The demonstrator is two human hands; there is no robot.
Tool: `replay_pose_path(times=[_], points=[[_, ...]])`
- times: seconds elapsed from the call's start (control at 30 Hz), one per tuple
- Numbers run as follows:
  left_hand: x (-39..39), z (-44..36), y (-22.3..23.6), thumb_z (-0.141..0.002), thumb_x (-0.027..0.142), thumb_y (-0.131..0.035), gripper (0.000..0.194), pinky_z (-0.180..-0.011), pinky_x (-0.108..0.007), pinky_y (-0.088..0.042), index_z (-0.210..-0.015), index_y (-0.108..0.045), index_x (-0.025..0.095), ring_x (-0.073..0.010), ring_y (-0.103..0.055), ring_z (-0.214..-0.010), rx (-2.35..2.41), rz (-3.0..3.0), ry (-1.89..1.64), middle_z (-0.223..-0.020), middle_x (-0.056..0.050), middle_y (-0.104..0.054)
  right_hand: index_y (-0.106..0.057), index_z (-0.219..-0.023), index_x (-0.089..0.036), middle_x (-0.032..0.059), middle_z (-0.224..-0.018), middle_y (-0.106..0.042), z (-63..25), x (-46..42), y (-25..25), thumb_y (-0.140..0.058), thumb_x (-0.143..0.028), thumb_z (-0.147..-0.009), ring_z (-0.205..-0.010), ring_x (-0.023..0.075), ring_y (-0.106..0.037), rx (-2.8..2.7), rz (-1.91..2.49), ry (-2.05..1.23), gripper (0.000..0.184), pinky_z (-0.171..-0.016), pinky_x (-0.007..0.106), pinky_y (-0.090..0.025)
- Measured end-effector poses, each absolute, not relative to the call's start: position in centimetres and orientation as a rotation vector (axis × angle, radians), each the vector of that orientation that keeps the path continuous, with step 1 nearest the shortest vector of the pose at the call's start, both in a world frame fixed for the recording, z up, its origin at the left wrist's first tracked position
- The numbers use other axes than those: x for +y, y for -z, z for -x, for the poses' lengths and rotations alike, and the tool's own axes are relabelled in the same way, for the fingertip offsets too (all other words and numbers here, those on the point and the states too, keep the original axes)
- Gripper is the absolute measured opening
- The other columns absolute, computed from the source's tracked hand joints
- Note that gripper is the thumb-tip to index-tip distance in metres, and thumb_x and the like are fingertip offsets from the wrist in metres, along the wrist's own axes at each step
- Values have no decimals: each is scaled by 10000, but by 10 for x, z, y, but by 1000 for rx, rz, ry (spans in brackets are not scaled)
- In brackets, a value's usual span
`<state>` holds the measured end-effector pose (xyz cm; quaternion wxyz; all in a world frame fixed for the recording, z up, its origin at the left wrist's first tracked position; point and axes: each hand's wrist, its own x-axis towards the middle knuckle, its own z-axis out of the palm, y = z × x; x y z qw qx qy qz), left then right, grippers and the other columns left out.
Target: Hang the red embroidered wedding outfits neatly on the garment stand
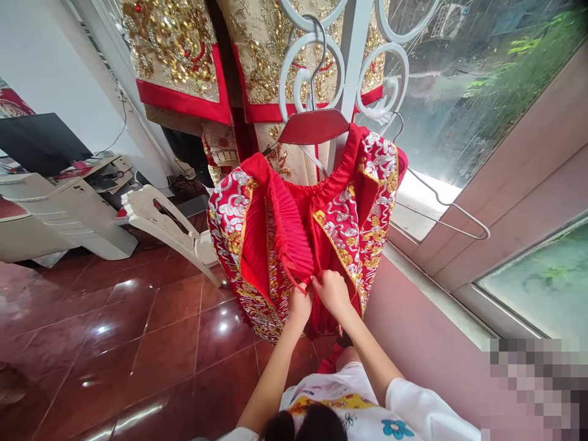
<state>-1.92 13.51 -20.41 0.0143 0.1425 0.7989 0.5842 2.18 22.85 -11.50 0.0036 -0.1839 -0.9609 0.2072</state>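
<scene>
A red garment [367,202] with silver and gold embroidery hangs on a red hanger [313,125] hooked to a white scrolled window grille [353,55]. Inside its open front is a red pleated skirt [294,233]. My left hand [299,304] and my right hand [331,290] are side by side at the lower middle of the garment. Both are closed, pinching the red fabric where the two front edges meet.
A gold and red embroidered costume [184,55] hangs behind. An overturned white plastic chair [169,229] lies on the glossy red tile floor [114,343]. A white desk [64,208] stands at left. A bare wire hanger [450,208] rests on the window sill at right.
</scene>
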Motion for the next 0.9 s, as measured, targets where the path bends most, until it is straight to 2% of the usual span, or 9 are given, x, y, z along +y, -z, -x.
replay_pose_path(times=[0.2, 0.33, 0.5, 0.67, 0.8, 0.9], points=[[130, 18, 198, -772, 92, -478, 222, -636, -263, -405, -607, -626, 111, -145, -526, -589, 2689, -456, -1545, -619, -97, -620, -652, -805, -129, 127, -840, -639, -23, 231, 113, -480, -261, -822, -783, 207, -603, -2970, 636, -765, 218, -606, 245, -337], [130, 15, 202, -782, 90, -477, 225, -669, -262, -416, -623, -633, 124, -148, -554, -626, 2763, -523, -1429, -665, -100, -642, -618, -690, -118, 79, -720, -606, -23, 246, 110, -551, -244, -741, -662, 143, -537, -2961, 631, -957, 152, -561, 226, -279], [127, 16, 203, -820, 141, -496, 236, -703, -258, -454, -656, -666, 135, -165, -606, -683, 2801, -635, -1326, -703, -109, -666, -557, -578, -109, 3, -513, -484, -20, 262, 113, -531, -188, -686, -484, 68, -391, -2902, 534, -1474, 136, -484, 200, -232], [127, 22, 198, -856, 125, -441, 268, -776, -291, -472, -801, -704, 124, -198, -640, -805, 2862, -664, -1249, -820, -137, -692, -518, -623, -130, -48, -439, -367, -11, 248, 127, -393, -221, -707, -379, 48, -246, -2581, 554, -2144, 177, -400, 179, -186], [129, 30, 189, -834, 83, -462, 247, -835, -312, -463, -859, -705, 114, -214, -642, -874, 2912, -675, -1175, -889, -139, -696, -444, -620, -151, -63, -443, -326, -1, 232, 110, -375, -250, -677, -378, 42, -206, -2196, 592, -2345, 133, -391, 165, -166], [131, 32, 183, -876, 210, -480, 247, -866, -344, -448, -879, -702, 103, -248, -631, -929, 2966, -664, -1115, -937, -170, -685, -445, -614, -146, -57, -455, -355, 10, 227, 68, -416, -249, -662, -383, 34, -224, -1974, 518, -2392, 117, -392, 159, -156]])
